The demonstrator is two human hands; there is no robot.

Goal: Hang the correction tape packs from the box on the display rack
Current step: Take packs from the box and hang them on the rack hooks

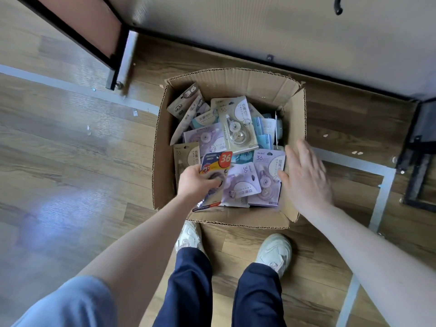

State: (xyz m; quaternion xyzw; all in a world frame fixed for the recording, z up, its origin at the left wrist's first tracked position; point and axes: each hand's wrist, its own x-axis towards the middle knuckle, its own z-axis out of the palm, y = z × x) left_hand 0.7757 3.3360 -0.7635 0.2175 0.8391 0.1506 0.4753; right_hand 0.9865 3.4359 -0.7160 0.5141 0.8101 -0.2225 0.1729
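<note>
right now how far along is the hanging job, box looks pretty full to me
Early, going by this view. Done: nothing visibly hung; only one bare black hook shows at the top edge. In hand: the left hand grips a red-and-yellow pack; the right hand is open over the cardboard box's right side. Left: the box is crowded with packs, like the beige pack.

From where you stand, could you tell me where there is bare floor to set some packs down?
Wood floor left of the cardboard box lies bare but for paper scraps. A smaller patch sits right of the box, bordered by pale floor tape. The box is crammed with packs; shoes crowd its near side.
</note>
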